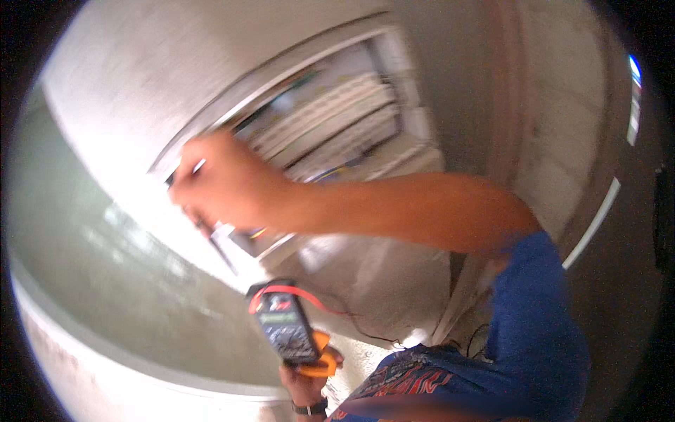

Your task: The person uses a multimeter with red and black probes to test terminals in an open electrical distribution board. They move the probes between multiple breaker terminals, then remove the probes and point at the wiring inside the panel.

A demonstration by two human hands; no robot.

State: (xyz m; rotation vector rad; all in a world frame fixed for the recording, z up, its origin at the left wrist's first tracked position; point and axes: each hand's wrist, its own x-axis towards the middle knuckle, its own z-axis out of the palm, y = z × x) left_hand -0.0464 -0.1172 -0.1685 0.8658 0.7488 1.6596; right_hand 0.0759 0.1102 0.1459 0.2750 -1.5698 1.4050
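My left hand [307, 382], with a dark wristband, is closed round the orange end of a black clamp meter [289, 337]. The meter's display and dial face up, and a red lead [318, 299] loops from its far end. My right hand [228, 184] reaches across to the left, in front of an open electrical panel [415, 105]. Its fingers are curled, and a thin dark rod-like tool [223, 254] points down from them, blurred by motion. Whether the tool touches anything cannot be made out. Rows of pale breakers [330, 109] sit inside the panel, partly hidden by my right hand and forearm.
A pale wall [162, 63] surrounds the panel, and a greenish glossy surface [105, 246] curves along the left. Coloured wires [330, 174] show at the panel's lower edge. A thin dark cable [365, 333] hangs below, near my blue shirt.
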